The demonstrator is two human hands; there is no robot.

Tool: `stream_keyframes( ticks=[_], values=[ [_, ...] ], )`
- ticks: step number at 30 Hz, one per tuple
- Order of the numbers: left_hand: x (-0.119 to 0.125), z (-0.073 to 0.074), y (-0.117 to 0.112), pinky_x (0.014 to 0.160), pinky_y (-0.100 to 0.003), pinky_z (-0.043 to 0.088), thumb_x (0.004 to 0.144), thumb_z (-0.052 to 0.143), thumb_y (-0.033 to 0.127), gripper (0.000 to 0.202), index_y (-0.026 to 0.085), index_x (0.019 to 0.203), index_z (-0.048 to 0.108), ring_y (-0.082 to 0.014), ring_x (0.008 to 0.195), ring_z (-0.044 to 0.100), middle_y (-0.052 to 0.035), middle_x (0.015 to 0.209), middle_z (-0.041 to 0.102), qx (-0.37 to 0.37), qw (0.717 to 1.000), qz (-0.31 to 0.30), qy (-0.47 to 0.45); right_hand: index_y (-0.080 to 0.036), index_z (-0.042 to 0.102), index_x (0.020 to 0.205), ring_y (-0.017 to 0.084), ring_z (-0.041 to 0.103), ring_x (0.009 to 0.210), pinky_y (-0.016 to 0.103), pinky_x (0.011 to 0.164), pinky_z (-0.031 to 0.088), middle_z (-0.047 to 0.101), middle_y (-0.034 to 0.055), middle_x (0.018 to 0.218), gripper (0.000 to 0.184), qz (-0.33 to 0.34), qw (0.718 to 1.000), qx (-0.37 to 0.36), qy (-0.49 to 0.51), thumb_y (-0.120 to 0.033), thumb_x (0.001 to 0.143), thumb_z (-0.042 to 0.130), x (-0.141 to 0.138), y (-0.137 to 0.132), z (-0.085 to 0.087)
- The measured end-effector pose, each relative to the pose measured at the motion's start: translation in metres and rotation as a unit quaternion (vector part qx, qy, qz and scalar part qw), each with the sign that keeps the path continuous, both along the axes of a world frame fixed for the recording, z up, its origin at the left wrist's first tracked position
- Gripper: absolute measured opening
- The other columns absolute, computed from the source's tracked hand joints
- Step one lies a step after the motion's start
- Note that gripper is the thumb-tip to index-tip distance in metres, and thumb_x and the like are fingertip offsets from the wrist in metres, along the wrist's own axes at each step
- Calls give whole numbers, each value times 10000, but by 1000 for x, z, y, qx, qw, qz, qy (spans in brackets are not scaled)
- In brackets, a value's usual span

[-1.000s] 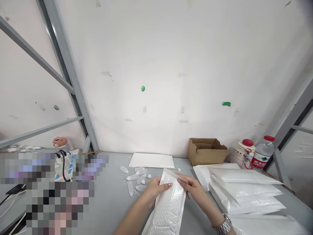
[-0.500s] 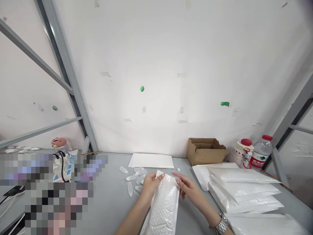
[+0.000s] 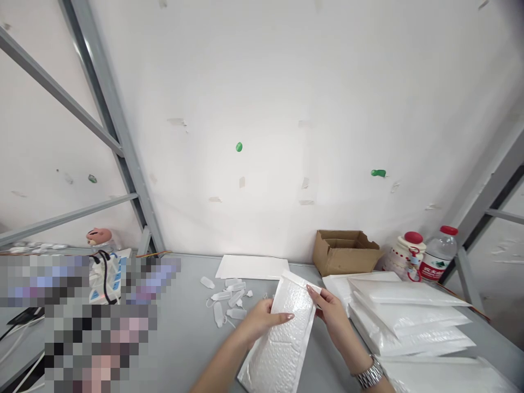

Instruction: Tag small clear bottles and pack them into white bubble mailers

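Observation:
A white bubble mailer [image 3: 282, 344] slants up from the front of the grey table, its top end raised between my hands. My left hand [image 3: 262, 322] grips its left edge, thumb lying across the front face. At the top right corner, my right hand [image 3: 329, 311] pinches the mailer between thumb and fingers; a metal watch band circles that wrist. To the left of the mailer lie several small translucent plastic bottles [image 3: 223, 296], some with cap loops. Whatever the mailer contains, if anything, is hidden.
Stacked white mailers [image 3: 413, 316] lie to the right. Behind them stand a cardboard box [image 3: 346, 259], a red-lidded jug [image 3: 403, 254] and a water bottle [image 3: 440, 254]. A flat white mailer [image 3: 251, 267] rests by the wall. At left are a power strip [image 3: 104, 278] and cables.
The mailer's top end has risen and tilted to the right. My left hand has slid lower along its edge, and my right hand has moved right, now pinching the top corner.

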State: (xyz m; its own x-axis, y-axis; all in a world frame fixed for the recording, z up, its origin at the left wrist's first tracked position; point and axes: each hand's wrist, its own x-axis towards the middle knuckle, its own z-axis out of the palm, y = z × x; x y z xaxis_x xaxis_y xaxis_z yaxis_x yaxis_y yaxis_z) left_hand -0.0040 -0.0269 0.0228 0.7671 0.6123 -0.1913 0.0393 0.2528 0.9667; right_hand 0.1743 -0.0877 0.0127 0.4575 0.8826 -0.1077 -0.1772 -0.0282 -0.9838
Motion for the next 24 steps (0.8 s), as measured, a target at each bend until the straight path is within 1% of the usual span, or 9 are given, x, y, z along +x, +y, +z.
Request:
stream_keyframes(
  ticks=[4, 7, 10, 12, 14, 16, 18, 22, 24],
  values=[
    [0, 1, -1, 782, -328, 444, 582, 736, 380, 452, 141, 957, 652, -259, 903, 611, -91, 965, 678, 17, 1000, -6, -7, -171, 650, 800, 132, 513, 567, 222, 464, 384, 603, 5, 670, 368, -2, 1000, -18, 1, -494, 625, 678, -4, -2, 2],
    [0, 0, 0, 767, -328, 444, 568, 743, 383, 442, 132, 923, 662, -257, 871, 615, -94, 929, 684, 27, 1000, 4, 3, -179, 655, 832, 147, 539, 625, 231, 515, 419, 624, 16, 711, 351, 20, 1000, -18, 10, -488, 668, 647, -4, -3, 2],
    [1, 0, 0, 765, -314, 439, 558, 748, 392, 460, 135, 930, 661, -254, 882, 611, -88, 940, 681, 22, 1000, 2, 4, -170, 668, 811, 137, 525, 606, 221, 496, 403, 625, 16, 698, 348, 16, 999, -29, 2, -480, 653, 663, -2, -2, 0],
    [2, 0, 0, 755, -301, 435, 573, 729, 429, 462, 139, 927, 662, -249, 880, 609, -76, 925, 683, 25, 1000, 5, 6, -162, 677, 784, 129, 511, 581, 213, 464, 378, 619, 13, 674, 348, 2, 999, -37, -2, -474, 630, 684, 1, -2, -2],
    [3, 0, 1, 746, -293, 427, 609, 678, 501, 460, 132, 884, 668, -244, 869, 606, -70, 873, 686, 29, 999, 32, 13, -157, 682, 777, 126, 508, 572, 211, 449, 370, 618, 14, 667, 345, -2, 1000, -28, 10, -464, 621, 696, 4, -3, 0],
    [4, 1, 3, 739, -287, 421, 633, 623, 563, 481, 124, 824, 669, -235, 849, 603, -67, 815, 684, 14, 996, 83, 18, -159, 684, 762, 126, 514, 573, 211, 445, 380, 625, 15, 673, 326, -7, 1000, -3, 29, -443, 607, 716, 7, -6, 7],
    [3, 2, 6, 722, -287, 426, 639, 598, 592, 505, 130, 833, 662, -221, 814, 609, -64, 789, 682, -27, 992, 123, 11, -162, 684, 745, 140, 538, 595, 222, 453, 406, 643, 23, 701, 313, -26, 999, 25, 38, -425, 584, 736, 11, -10, 18],
    [-1, 5, 14, 703, -296, 451, 650, 586, 587, 516, 143, 904, 650, -201, 775, 627, -82, 834, 685, -62, 987, 150, -14, -178, 682, 750, 213, 605, 711, 283, 519, 486, 680, 59, 811, 335, -129, 988, 77, 21, -448, 560, 742, 28, -31, 45],
    [-3, 5, 17, 714, -307, 464, 645, 609, 557, 480, 139, 877, 648, -203, 775, 634, -96, 857, 683, -61, 984, 166, -23, -194, 673, 823, 250, 616, 817, 339, 621, 518, 678, 73, 917, 337, -182, 974, 128, -32, -471, 631, 690, 45, -54, 55]
  ],
)
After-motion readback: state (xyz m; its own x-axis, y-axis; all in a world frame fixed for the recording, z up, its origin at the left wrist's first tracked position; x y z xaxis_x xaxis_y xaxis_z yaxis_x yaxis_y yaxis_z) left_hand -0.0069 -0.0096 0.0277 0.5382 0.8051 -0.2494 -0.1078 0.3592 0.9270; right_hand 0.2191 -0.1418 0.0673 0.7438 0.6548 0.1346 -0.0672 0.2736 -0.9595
